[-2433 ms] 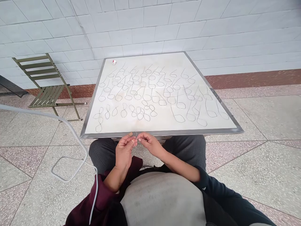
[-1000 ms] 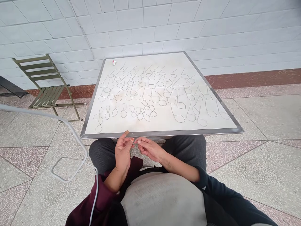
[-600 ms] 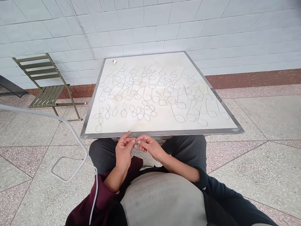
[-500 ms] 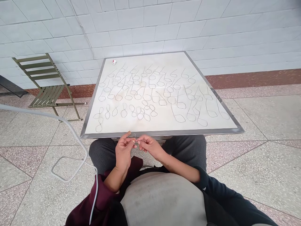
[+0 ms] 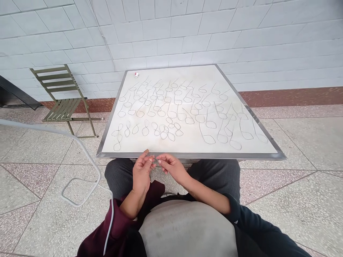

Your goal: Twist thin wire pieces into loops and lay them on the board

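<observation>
Just off the near edge of the white table [image 5: 193,145], my two hands meet over my lap. A thin wire [image 5: 154,157] is pinched between the thumb and fingers of my left hand [image 5: 142,170]. My right hand [image 5: 173,167] closes its thumb and forefinger on the same wire, close to the left fingertips. The wire's exact shape is partly hidden by the fingers. On the table lie several wire loops with straight tails [image 5: 209,138], and nearer the left front several figure-eight wire loops [image 5: 118,145].
A small red and white object [image 5: 137,75] sits at the table's far left corner. A green folding chair [image 5: 63,107] stands on the floor to the left. A grey cable [image 5: 93,162] hangs at my left side. Behind the table is a white block wall [image 5: 177,35].
The whole view has shifted slightly, so the table appears lower and further right. Both hands keep their pinch on the wire, and the right fingertips have moved a little around it.
</observation>
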A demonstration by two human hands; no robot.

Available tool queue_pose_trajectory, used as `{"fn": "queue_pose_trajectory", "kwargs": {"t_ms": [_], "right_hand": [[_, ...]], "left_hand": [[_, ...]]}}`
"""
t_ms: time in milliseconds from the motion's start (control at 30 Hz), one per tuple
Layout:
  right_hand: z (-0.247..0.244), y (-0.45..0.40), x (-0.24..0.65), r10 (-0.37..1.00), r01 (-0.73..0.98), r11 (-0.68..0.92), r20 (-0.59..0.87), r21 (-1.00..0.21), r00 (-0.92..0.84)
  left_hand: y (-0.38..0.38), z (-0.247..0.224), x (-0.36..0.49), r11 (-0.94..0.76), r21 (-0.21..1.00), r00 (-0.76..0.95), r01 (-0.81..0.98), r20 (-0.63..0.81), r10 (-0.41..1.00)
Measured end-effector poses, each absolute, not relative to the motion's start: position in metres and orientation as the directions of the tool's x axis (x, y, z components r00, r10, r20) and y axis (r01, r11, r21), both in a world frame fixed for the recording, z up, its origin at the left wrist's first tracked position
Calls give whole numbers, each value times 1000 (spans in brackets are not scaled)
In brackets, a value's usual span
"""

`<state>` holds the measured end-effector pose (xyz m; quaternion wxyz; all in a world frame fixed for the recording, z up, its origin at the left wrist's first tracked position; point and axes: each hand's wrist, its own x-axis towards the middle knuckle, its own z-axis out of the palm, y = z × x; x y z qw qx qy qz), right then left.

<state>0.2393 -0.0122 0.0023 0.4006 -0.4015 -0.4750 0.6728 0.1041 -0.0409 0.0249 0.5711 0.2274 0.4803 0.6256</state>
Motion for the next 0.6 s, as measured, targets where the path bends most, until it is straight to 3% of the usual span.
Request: {"fn": "queue_pose_trajectory", "kwargs": {"t_ms": [167, 600], "right_hand": [[5, -9, 235, 926, -147, -212, -151, -966, -346], [4, 36, 172, 880, -5, -173, -152, -985, -451]], "left_hand": [[-42, 22, 100, 117, 879, -248, -462, -255, 934], [-33, 14, 65, -39, 914, -513, -403, -190, 837]]}}
